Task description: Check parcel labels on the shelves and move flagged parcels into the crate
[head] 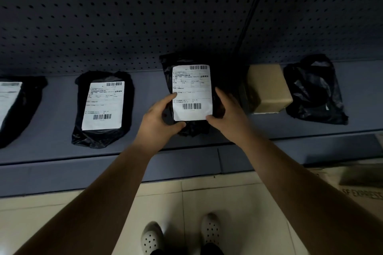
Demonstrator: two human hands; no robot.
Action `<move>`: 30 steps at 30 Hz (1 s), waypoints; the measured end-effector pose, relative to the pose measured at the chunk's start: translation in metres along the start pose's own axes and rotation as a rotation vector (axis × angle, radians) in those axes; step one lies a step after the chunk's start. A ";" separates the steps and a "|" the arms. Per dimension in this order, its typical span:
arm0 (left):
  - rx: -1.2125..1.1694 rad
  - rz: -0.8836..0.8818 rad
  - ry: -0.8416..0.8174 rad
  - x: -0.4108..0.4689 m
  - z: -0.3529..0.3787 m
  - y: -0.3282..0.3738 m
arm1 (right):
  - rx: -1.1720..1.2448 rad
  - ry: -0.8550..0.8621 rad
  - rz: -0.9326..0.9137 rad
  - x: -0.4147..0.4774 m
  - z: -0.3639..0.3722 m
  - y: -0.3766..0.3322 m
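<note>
As the head camera looks down: one black-bagged parcel (194, 128), tipped up over the middle of the shelf (51, 109), label (191, 91) facing out; left hand (159, 116) and right hand (228, 109) each pinching a lower side edge. No crate in view. Risk: slick plastic could slip from fingertip holds; dim light invites a misread label.

A parcel depot is indicated: black bagged parcels (97, 136) with barcoded labels (103, 105) and a brown box (269, 89) are laid along a shelf (51, 130) backed by a perforated panel (124, 16); a carton (362, 192) printed "SF EXPRESS" is seen on the tiled floor (228, 203).
</note>
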State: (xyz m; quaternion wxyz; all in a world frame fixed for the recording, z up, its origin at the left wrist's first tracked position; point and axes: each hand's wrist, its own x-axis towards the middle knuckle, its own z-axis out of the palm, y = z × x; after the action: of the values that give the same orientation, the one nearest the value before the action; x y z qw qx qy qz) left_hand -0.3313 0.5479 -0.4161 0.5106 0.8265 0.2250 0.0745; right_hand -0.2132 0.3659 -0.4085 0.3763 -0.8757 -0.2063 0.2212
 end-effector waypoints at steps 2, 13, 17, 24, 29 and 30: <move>0.019 -0.025 0.000 0.006 0.002 -0.005 | 0.008 0.000 0.007 0.006 0.006 0.002; 0.077 -0.132 -0.080 0.030 0.023 -0.030 | 0.031 0.059 0.037 0.020 0.036 0.024; 0.196 -0.080 -0.067 0.032 0.020 -0.034 | 0.041 0.133 0.074 0.010 0.030 0.029; 0.276 0.275 0.044 0.029 0.056 0.018 | 0.100 0.403 0.027 -0.040 -0.052 0.057; 0.211 0.348 -0.114 0.026 0.130 0.064 | -0.082 0.479 -0.045 -0.034 -0.116 0.086; 0.201 0.321 -0.143 0.027 0.143 0.073 | -0.115 0.484 -0.058 -0.026 -0.124 0.093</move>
State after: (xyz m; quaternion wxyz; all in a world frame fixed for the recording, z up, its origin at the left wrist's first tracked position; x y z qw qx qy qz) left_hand -0.2352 0.4162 -0.4216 0.4217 0.9018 0.0600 0.0733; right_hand -0.1490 0.2231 -0.3955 0.3705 -0.9169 -0.1474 -0.0180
